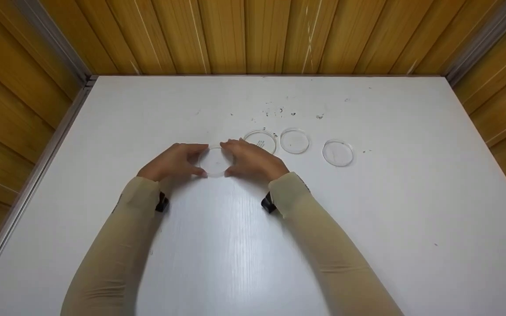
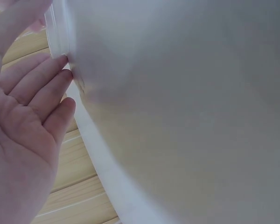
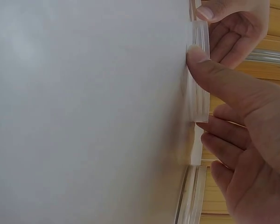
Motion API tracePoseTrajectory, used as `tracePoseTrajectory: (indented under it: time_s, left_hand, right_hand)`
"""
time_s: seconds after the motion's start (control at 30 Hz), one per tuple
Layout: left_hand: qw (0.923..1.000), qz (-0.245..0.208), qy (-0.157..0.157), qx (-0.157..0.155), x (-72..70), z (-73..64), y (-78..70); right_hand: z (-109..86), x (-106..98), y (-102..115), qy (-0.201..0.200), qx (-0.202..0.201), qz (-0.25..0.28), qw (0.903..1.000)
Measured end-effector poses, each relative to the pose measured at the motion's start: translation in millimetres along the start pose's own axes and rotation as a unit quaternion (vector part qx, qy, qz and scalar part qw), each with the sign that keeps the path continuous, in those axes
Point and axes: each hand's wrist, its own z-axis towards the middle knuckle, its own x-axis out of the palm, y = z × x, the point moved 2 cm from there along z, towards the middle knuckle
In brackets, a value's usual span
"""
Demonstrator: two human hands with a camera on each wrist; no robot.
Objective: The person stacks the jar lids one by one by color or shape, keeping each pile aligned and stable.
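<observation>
A clear round petri dish [image 1: 216,162] lies on the white table between both hands. From its left side my left hand [image 1: 176,161] grips the rim, thumb at the near edge and fingers at the far edge. My right hand [image 1: 253,159] holds the opposite side the same way. In the right wrist view the right thumb [image 3: 198,55] presses on the side wall of the dish [image 3: 202,93]. The left wrist view shows the left fingers [image 2: 51,79] beside the dish's edge [image 2: 58,28].
Beyond the right hand lies a dish with printed marks [image 1: 260,143], partly covered by that hand. Two more clear round pieces, one nearer [image 1: 294,141] and one farther right [image 1: 338,153], rest on the table [image 1: 218,263]. Dark specks dot the back; wood-patterned walls [image 1: 262,35] surround it.
</observation>
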Motion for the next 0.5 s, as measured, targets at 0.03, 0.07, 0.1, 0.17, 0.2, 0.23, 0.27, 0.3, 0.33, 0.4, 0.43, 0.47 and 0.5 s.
tracePoseTrajectory:
  time_s: [0.03, 0.07, 0.1, 0.17, 0.2, 0.23, 0.27, 0.3, 0.33, 0.4, 0.43, 0.47, 0.5]
  left_hand:
    - [1.0000, 0.001, -0.001, 0.001, 0.0, -0.1, 0.1]
    - [1.0000, 0.002, -0.001, 0.003, -0.1, -0.2, 0.5]
    - [1.0000, 0.000, -0.002, 0.004, -0.3, -0.7, 0.4]
    - [1.0000, 0.002, -0.004, 0.005, -0.7, -1.5, 0.3]
    - [1.0000, 0.004, -0.003, 0.004, -1.1, -2.0, 0.2]
    - [1.0000, 0.005, -0.003, 0.002, -1.5, -2.4, 0.1]
    - [1.0000, 0.006, -0.003, 0.000, -2.2, -2.7, -0.4]
    - [1.0000, 0.009, -0.003, -0.002, -2.7, -2.9, -1.3]
    - [0.9999, 0.011, -0.003, -0.003, -3.3, -3.1, -2.1]
    - [0.9999, 0.012, -0.003, 0.001, -4.4, -3.4, -3.5]
    - [0.9999, 0.012, -0.005, 0.005, -4.9, -3.5, -4.4]
    - [0.9998, 0.014, -0.007, 0.010, -5.2, -3.7, -5.0]
    - [0.9997, 0.015, -0.007, 0.016, -5.3, -3.9, -5.5]
  right_hand:
    - [-0.3, 0.2, 0.2, -0.003, -0.004, -0.001, 1.0000]
    - [-0.5, 0.4, 0.6, -0.005, -0.008, -0.002, 1.0000]
    - [-0.6, 0.8, 0.8, -0.008, -0.011, -0.003, 0.9999]
    - [-0.8, 1.2, 1.2, -0.011, -0.015, -0.003, 0.9998]
    - [-0.8, 1.4, 1.3, -0.012, -0.017, -0.003, 0.9998]
    - [-0.9, 1.3, 1.3, -0.014, -0.019, -0.003, 0.9997]
    - [-1.2, 1.0, 1.3, -0.015, -0.021, -0.002, 0.9997]
    - [-1.3, 0.6, 1.3, -0.016, -0.024, -0.001, 0.9996]
    - [-1.6, -0.2, 1.2, -0.015, -0.027, 0.000, 0.9995]
    - [-2.2, -2.2, 1.2, -0.014, -0.033, 0.002, 0.9994]
    - [-2.6, -3.4, 1.2, -0.012, -0.036, 0.003, 0.9993]
    - [-2.8, -4.6, 1.3, -0.011, -0.039, 0.002, 0.9992]
    - [-3.0, -5.7, 1.3, -0.009, -0.043, 0.001, 0.9991]
